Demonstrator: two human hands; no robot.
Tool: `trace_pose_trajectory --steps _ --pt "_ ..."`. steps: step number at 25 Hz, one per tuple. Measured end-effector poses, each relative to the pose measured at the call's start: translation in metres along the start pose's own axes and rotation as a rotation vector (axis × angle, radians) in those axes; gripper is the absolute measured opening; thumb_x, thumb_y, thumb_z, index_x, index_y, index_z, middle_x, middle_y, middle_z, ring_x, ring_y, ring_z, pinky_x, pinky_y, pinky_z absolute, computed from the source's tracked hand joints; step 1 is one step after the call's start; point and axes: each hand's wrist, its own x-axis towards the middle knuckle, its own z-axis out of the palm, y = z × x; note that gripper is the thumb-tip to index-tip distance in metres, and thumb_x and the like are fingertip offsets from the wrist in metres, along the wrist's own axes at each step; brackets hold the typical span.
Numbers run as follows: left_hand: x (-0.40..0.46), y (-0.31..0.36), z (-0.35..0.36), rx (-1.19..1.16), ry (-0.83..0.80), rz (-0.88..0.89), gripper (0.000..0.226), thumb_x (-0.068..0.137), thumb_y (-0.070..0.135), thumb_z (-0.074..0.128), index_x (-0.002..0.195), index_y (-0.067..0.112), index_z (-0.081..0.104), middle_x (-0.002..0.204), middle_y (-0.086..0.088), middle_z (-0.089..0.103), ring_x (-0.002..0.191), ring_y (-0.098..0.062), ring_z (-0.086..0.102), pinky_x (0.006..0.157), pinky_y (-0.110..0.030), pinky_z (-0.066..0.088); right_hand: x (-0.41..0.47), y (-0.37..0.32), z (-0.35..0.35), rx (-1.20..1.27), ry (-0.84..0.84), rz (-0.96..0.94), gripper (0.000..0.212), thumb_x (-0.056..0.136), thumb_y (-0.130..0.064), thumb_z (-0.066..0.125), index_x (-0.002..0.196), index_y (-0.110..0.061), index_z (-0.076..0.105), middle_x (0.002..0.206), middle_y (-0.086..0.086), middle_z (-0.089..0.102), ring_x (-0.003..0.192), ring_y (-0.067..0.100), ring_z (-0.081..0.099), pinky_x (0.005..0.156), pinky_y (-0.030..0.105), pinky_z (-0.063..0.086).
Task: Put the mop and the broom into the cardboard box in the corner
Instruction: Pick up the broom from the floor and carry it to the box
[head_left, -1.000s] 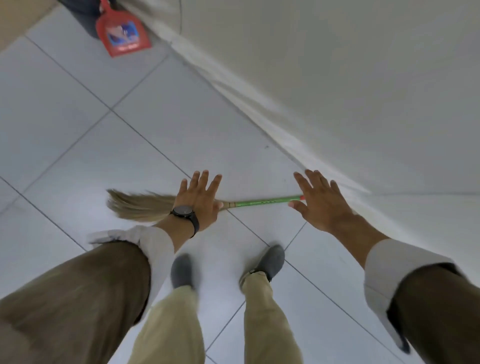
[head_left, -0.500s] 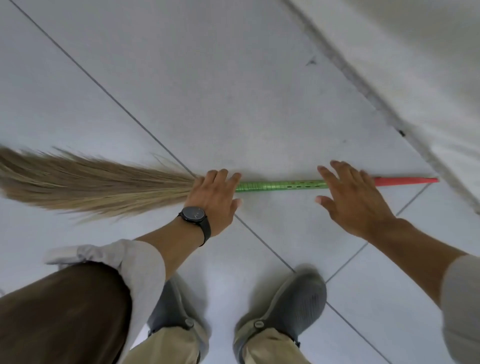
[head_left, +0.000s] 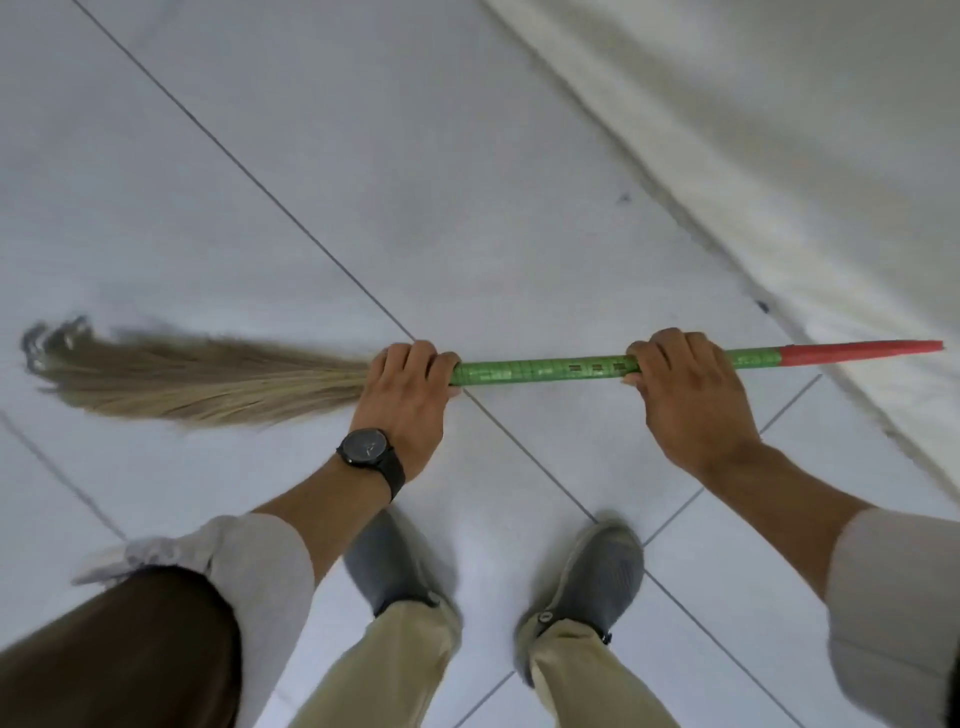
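Note:
The broom (head_left: 540, 369) lies horizontally across the view, just above the white tiled floor. It has a green handle with a red end on the right and long straw bristles (head_left: 197, 379) fanning out to the left. My left hand (head_left: 405, 400), with a black watch on its wrist, is closed around the handle where the bristles begin. My right hand (head_left: 685, 400) grips the green handle further right, short of the red end. Neither the mop nor the cardboard box is in view.
A white wall (head_left: 779, 130) runs diagonally along the upper right, and the broom's red tip (head_left: 862, 352) reaches close to its base. My two grey shoes (head_left: 597, 577) stand on the tiles directly below the broom.
Both hands were open and reaching over the broom; now each has closed around the handle. The view has dropped closer to the floor.

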Motion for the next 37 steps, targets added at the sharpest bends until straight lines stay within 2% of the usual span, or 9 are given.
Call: trace_pose_trajectory --steps 3,5,9,14,19,24,28,32,37 --pt "-0.040 0.008 -0.142 -0.059 0.065 -0.095 0.022 0.095 0.020 0.060 0.116 0.015 0.059 0.103 -0.006 0.058 0.087 -0.028 0.052 0.085 -0.043 0.044 0.007 -0.042 -0.147 0.027 0.063 -0.035 0.024 0.107 -0.030 0.039 0.111 -0.014 0.057 0.098 0.007 0.055 0.085 0.029 0.048 0.082 0.043 0.040" --pt "-0.077 0.014 -0.264 -0.097 0.087 -0.150 0.020 0.096 0.022 0.058 0.116 0.018 0.059 0.101 -0.003 0.062 0.089 -0.028 0.053 0.086 -0.043 0.042 0.012 -0.075 -0.272 0.046 0.112 -0.061 0.025 0.107 -0.030 0.039 0.112 -0.014 0.057 0.097 0.006 0.056 0.086 0.029 0.049 0.088 0.044 0.042" --pt "-0.157 0.010 -0.476 -0.098 0.298 -0.175 0.022 0.096 0.025 0.057 0.118 0.024 0.057 0.098 0.004 0.061 0.089 -0.023 0.051 0.088 -0.040 0.039 0.017 -0.146 -0.487 0.047 0.344 -0.200 0.025 0.108 -0.031 0.039 0.114 -0.016 0.058 0.098 0.003 0.057 0.089 0.028 0.048 0.096 0.044 0.041" --pt "-0.254 -0.029 -0.658 -0.055 0.554 -0.216 0.024 0.095 0.026 0.060 0.119 0.026 0.061 0.096 0.009 0.061 0.087 -0.020 0.051 0.087 -0.037 0.035 0.027 -0.252 -0.652 0.133 0.584 -0.372 0.027 0.108 -0.033 0.043 0.116 -0.014 0.060 0.102 0.002 0.059 0.092 0.027 0.052 0.098 0.044 0.041" --pt "-0.316 -0.092 -0.751 0.024 0.721 -0.270 0.026 0.093 0.024 0.062 0.119 0.024 0.063 0.095 0.008 0.062 0.087 -0.022 0.053 0.086 -0.039 0.038 0.061 -0.357 -0.730 0.184 0.657 -0.499 0.028 0.107 -0.033 0.044 0.116 -0.014 0.062 0.104 0.003 0.062 0.094 0.025 0.053 0.090 0.041 0.044" --pt "-0.317 -0.177 -0.802 0.054 0.764 -0.328 0.027 0.094 0.024 0.063 0.120 0.022 0.064 0.096 0.007 0.063 0.087 -0.023 0.055 0.086 -0.041 0.040 0.136 -0.442 -0.765 0.168 0.679 -0.550 0.022 0.105 -0.032 0.046 0.115 -0.018 0.059 0.105 0.000 0.060 0.095 0.025 0.053 0.090 0.041 0.043" --pt "-0.270 -0.277 -0.835 0.065 0.776 -0.352 0.027 0.094 0.024 0.063 0.121 0.023 0.063 0.095 0.008 0.063 0.086 -0.022 0.055 0.083 -0.040 0.041 0.237 -0.506 -0.779 0.161 0.695 -0.562 0.019 0.102 -0.028 0.052 0.114 -0.017 0.062 0.103 0.002 0.064 0.096 0.025 0.058 0.093 0.043 0.048" --pt "-0.200 -0.387 -0.881 0.059 0.779 -0.395 0.026 0.093 0.024 0.064 0.119 0.025 0.062 0.094 0.008 0.063 0.084 -0.021 0.054 0.082 -0.039 0.041 0.370 -0.571 -0.800 0.169 0.667 -0.598 0.027 0.103 -0.029 0.042 0.115 -0.017 0.063 0.106 0.002 0.064 0.099 0.026 0.057 0.094 0.044 0.046" --pt "-0.127 -0.523 -0.959 0.059 0.755 -0.469 0.026 0.095 0.025 0.062 0.121 0.023 0.063 0.097 0.007 0.065 0.086 -0.022 0.053 0.083 -0.039 0.038 0.541 -0.659 -0.836 0.200 0.605 -0.679 0.023 0.105 -0.031 0.043 0.115 -0.021 0.061 0.103 -0.002 0.061 0.095 0.024 0.054 0.090 0.042 0.045"
